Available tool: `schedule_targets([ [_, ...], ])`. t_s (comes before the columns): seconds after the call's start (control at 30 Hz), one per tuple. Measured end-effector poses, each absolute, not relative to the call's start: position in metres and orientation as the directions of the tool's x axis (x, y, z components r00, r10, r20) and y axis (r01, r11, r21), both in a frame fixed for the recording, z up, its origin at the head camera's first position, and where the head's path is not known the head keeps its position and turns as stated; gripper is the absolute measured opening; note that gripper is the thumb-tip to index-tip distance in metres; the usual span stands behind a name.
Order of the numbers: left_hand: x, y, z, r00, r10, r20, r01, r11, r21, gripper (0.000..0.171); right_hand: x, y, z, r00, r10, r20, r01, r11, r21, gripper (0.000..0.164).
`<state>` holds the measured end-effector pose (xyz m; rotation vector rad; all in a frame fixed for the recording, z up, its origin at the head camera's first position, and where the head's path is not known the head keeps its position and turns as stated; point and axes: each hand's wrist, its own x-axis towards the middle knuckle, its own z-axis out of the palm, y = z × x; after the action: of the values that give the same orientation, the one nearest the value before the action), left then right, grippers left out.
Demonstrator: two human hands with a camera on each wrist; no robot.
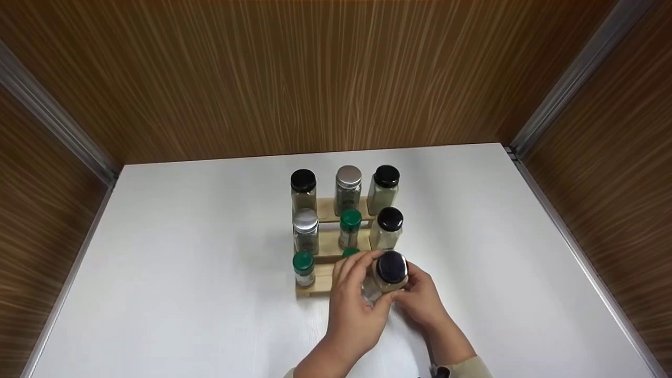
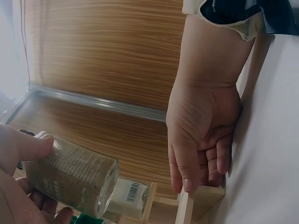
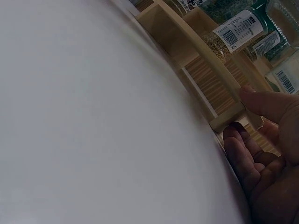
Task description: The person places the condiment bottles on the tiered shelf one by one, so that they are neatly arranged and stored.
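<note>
My left hand [image 1: 353,307] grips a square glass spice jar [image 2: 70,175] with a black lid, tilted and raised off the rack's front right. In the left wrist view its thumb presses the jar's side, and brownish contents show through the glass. My right hand [image 1: 424,300] holds the lower right end of a three-tier wooden spice rack [image 1: 329,244]. In the right wrist view the thumb [image 3: 264,103] lies on the front rail, and the other fingers curl below by the tabletop. The held jar and left hand hide part of the bottom tier in the head view.
Several spice jars fill the tiers, among them a silver-lidded jar [image 1: 348,189], a black-lidded jar [image 1: 386,189] and a small green-capped jar [image 1: 304,268]. The rack stands on a white table [image 1: 184,262], enclosed by wood-grain panels [image 1: 315,79] behind and at both sides.
</note>
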<state>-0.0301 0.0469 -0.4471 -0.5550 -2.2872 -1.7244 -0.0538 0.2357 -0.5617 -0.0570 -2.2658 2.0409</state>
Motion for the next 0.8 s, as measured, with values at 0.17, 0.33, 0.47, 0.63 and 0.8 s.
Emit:
schedule_targets([
  [0.17, -0.03, 0.05, -0.45, -0.896, 0.167, 0.412, 0.442, 0.245, 0.863, 0.067, -0.055, 0.237, -0.561, -0.993, 0.112, 0.046, -0.027, 0.163, -0.986, 0.078],
  [0.33, -0.029, 0.057, -0.456, -0.88, 0.15, 0.45, 0.475, 0.278, 0.835, 0.068, -0.055, 0.239, -0.561, -0.991, 0.121, 0.06, -0.035, 0.202, -0.979, 0.077],
  [0.47, -0.026, 0.062, -0.465, -0.858, 0.162, 0.487, 0.512, 0.329, 0.793, 0.071, -0.055, 0.239, -0.56, -0.988, 0.128, 0.091, -0.057, 0.246, -0.968, 0.079],
  [0.63, -0.025, 0.064, -0.475, -0.837, 0.183, 0.515, 0.542, 0.398, 0.74, 0.072, -0.053, 0.236, -0.559, -0.989, 0.126, 0.074, -0.038, 0.263, -0.964, 0.071],
  [0.8, -0.025, 0.065, -0.483, -0.852, 0.193, 0.487, 0.522, 0.399, 0.754, 0.07, -0.052, 0.233, -0.557, -0.99, 0.133, 0.053, -0.015, 0.268, -0.963, 0.066],
])
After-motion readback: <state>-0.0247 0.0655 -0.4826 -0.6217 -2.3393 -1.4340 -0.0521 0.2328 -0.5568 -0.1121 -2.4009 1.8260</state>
